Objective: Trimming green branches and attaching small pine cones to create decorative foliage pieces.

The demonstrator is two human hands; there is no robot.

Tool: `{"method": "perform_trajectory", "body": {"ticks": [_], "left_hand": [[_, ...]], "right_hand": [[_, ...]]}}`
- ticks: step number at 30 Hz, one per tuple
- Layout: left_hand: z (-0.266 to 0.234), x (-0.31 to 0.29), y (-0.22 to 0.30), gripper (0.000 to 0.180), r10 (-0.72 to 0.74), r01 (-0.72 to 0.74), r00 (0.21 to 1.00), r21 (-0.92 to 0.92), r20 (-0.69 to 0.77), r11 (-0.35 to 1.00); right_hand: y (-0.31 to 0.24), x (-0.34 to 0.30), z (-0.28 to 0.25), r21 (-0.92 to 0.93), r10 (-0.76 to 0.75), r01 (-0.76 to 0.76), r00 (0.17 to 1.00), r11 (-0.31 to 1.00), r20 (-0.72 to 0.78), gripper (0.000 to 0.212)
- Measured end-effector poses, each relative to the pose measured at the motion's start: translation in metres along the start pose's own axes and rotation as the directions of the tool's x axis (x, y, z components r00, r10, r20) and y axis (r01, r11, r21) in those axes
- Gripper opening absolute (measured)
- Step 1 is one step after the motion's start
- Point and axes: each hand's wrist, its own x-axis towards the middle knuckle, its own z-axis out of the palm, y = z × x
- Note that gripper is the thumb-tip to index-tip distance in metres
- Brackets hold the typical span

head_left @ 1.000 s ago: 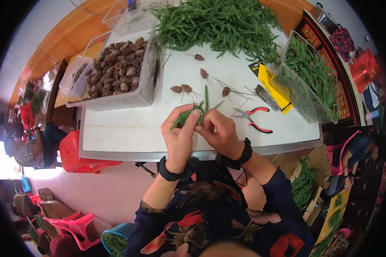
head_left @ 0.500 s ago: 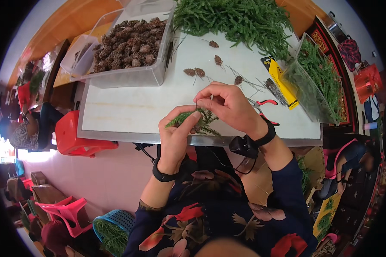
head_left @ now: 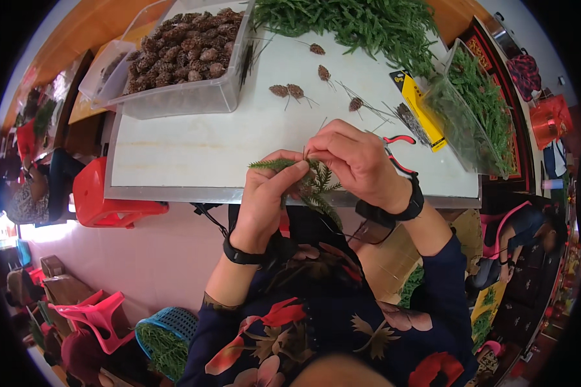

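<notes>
My left hand (head_left: 263, 200) is closed on a green artificial pine sprig (head_left: 323, 186), whose leafy ends stick out on both sides of the fingers. Against it, my right hand (head_left: 363, 164) pinches a thin dark wire (head_left: 305, 153) at the sprig's top, close to my left thumb. Whether a pinecone is in my left palm is hidden. Both hands are over the table's front edge. Beyond them on the white table (head_left: 174, 151) lie several small wired pinecones (head_left: 356, 104). Pliers with red handles (head_left: 400, 139) lie just right of my right hand.
A clear box (head_left: 174, 103) of pinecones stands at the back left. Green sprigs (head_left: 361, 29) are heaped at the back, and more fill a clear bin (head_left: 461, 138) at right. A yellow package (head_left: 419, 116) lies beside it. Red stool (head_left: 106, 200) and blue basket (head_left: 174, 322) stand at left.
My right hand has shifted slightly right and down, still pinching at the wire. The sprig has turned, its right end hanging lower. The whole view has shifted a little.
</notes>
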Motion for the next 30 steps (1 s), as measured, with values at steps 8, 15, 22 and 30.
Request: {"method": "perform_trajectory", "body": {"ticks": [8,15,22,30], "left_hand": [[-0.007,-0.005,0.004,0.012,-0.128,0.149,0.981,-0.144,0.145,0.978],[-0.011,-0.010,0.000,0.012,-0.191,0.215,0.972,-0.190,0.138,0.958],[-0.014,-0.016,0.002,0.010,-0.120,0.121,0.989,-0.005,0.089,0.993],[0.004,-0.024,-0.011,0.012,0.320,-0.247,0.947,0.562,-0.033,0.790]], "right_hand": [[0.017,0.006,-0.019,0.016,-0.303,0.303,0.947,0.953,0.111,0.030],[0.009,0.023,-0.023,0.025,-0.354,0.364,0.884,0.931,0.307,0.030],[-0.004,0.020,-0.020,-0.055,-0.256,0.299,0.888,0.953,0.383,0.020],[-0.021,0.011,-0.019,-0.244,-0.056,0.168,0.912,0.955,0.407,0.011]]}}
